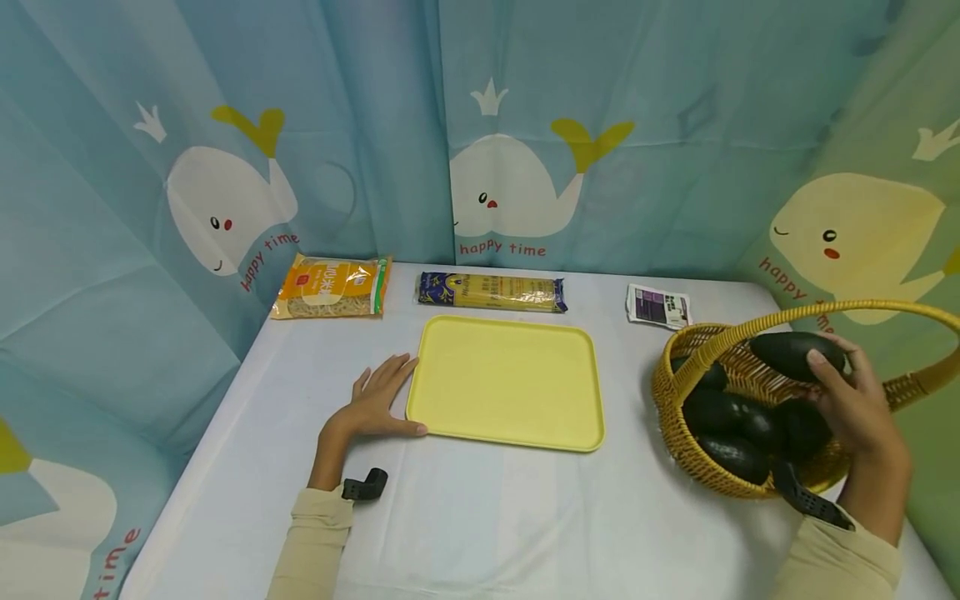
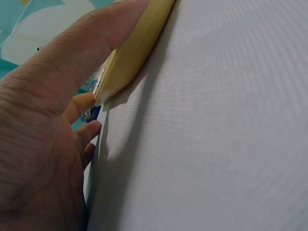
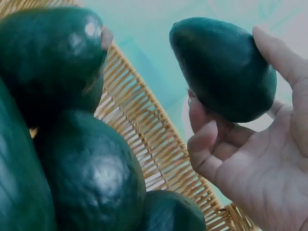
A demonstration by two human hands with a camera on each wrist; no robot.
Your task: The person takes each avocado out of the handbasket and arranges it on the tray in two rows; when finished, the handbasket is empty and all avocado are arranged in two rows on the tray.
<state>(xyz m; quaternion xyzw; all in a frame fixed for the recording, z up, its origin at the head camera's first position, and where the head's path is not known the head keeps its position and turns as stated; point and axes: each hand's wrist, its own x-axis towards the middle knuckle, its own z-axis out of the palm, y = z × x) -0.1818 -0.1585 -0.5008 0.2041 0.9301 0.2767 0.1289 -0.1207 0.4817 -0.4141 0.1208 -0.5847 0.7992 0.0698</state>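
My right hand holds a dark green avocado over the wicker basket, thumb on one side and fingers curled round the other. In the right wrist view the held avocado is pear-shaped and smooth, raised beside the basket's woven wall. Several more avocados lie heaped inside the basket. My left hand rests at the left end of a yellow tray, its fingers extended along the edge and its thumb at the near corner. The left wrist view shows that thumb against the tray's rim.
Along the back of the white table lie an orange grain bag, a long blue and yellow packet and a small white and purple pouch. The basket's tall handle arches over its opening. Whale-print curtains enclose the table.
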